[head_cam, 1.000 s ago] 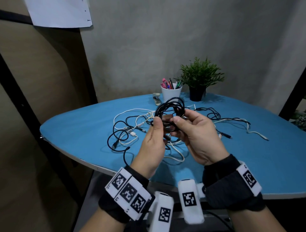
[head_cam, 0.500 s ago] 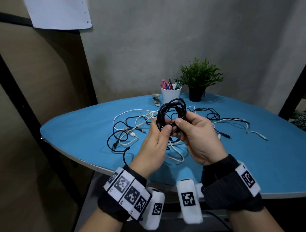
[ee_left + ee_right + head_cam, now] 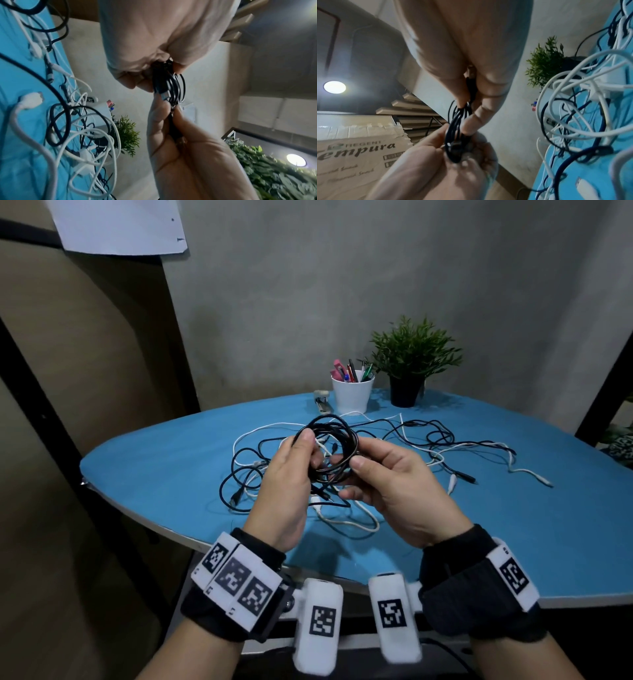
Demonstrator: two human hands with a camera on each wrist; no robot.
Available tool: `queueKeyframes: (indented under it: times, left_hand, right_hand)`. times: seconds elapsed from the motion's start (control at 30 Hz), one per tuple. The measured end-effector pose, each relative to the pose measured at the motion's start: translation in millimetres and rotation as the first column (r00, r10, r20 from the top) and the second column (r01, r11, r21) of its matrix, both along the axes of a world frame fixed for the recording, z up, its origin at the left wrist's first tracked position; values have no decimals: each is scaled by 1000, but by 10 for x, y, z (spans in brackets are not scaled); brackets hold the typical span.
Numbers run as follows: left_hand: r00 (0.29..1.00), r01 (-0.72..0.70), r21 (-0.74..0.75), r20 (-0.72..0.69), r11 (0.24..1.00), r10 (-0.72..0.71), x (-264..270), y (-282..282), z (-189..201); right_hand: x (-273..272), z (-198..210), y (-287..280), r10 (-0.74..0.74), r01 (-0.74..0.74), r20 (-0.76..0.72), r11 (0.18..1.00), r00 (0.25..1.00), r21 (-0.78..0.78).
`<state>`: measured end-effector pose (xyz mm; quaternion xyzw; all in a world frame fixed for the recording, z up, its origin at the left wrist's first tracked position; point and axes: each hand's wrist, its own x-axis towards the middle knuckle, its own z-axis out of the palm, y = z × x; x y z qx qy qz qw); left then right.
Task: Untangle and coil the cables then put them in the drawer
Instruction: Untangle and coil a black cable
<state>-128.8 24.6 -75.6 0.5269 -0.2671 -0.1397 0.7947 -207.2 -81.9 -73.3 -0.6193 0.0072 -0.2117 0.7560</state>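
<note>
Currently both hands hold one coiled black cable (image 3: 330, 448) above the blue surface (image 3: 164, 470): left hand (image 3: 291, 487) pinches its left side, right hand (image 3: 394, 484) grips its right side, fingers curled. Just beyond and beneath the hands, tangled black and white cables (image 3: 428, 446) lie loose.

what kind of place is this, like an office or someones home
Probably a small office or study corner, though a home cannot be ruled out. A blue table against a bare grey wall carries a white cup of pens, a stapler and a small potted plant; a printed cardboard carton stands nearby.
</note>
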Motion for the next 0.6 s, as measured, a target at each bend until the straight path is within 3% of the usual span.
queueKeyframes:
  times: [0.2, 0.37, 0.53, 0.6]
  left_hand:
    - [995, 81, 14, -65, 997, -80, 10, 46, 87]
    - [995, 102, 40, -21, 994, -101, -38, 55, 116]
    - [996, 72, 36, -47, 997, -70, -24, 35, 57]
    - [998, 46, 60, -38, 997, -44, -3, 30, 18]
  right_hand:
    - [-15, 25, -64, -90, 87, -61, 995, 994, -58]
    - [-35, 35, -58, -100, 100, -13, 994, 995, -45]
    - [8, 16, -81, -284, 284, -1, 959, 959, 16]
    - [4, 20, -104, -292, 292, -10, 956, 956, 31]
